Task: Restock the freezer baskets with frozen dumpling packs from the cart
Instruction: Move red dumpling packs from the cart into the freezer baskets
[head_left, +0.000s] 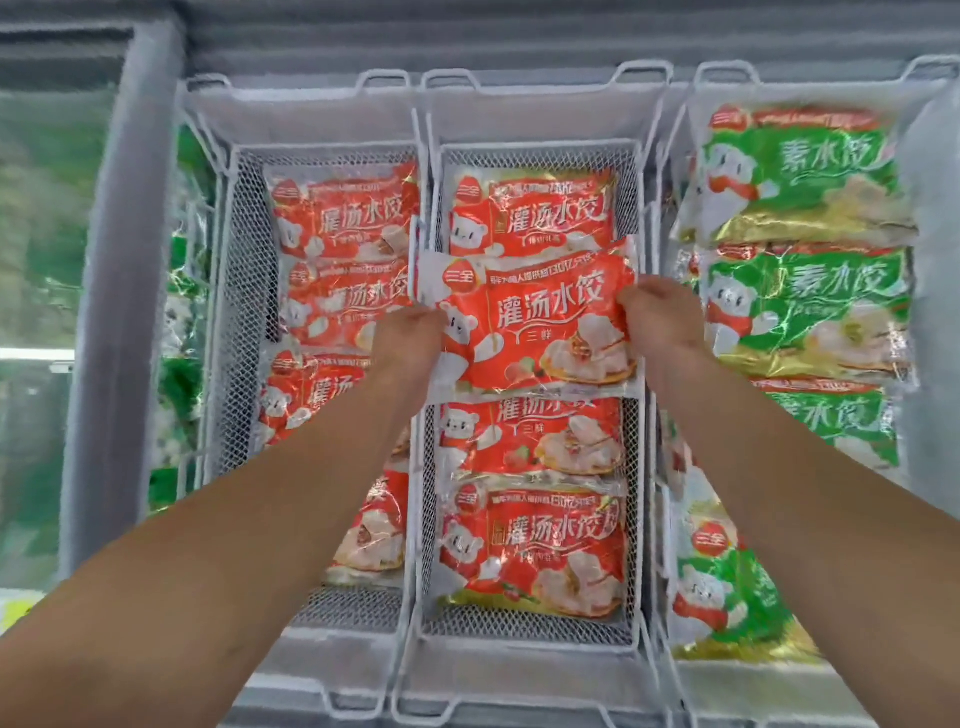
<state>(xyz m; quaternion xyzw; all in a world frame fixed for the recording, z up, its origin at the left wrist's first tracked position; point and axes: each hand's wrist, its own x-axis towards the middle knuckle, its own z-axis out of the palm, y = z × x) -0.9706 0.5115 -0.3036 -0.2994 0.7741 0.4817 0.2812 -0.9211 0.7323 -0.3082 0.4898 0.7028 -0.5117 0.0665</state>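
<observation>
I hold a red dumpling pack (540, 322) flat over the middle white wire freezer basket (636, 171). My left hand (410, 338) grips its left edge and my right hand (660, 317) grips its right edge. Under it in that basket lie three more red packs: one at the far end (530, 213), one below my hands (535, 436) and one nearest me (530, 551). The left basket (231, 171) also holds several red packs (343, 218), partly hidden by my left forearm.
The right basket (685, 88) is filled with green dumpling packs (800, 171). A grey freezer frame post (119, 260) stands left of the baskets, with more green packs behind glass beyond it. The freezer's frosted front rim (363, 644) runs below the baskets.
</observation>
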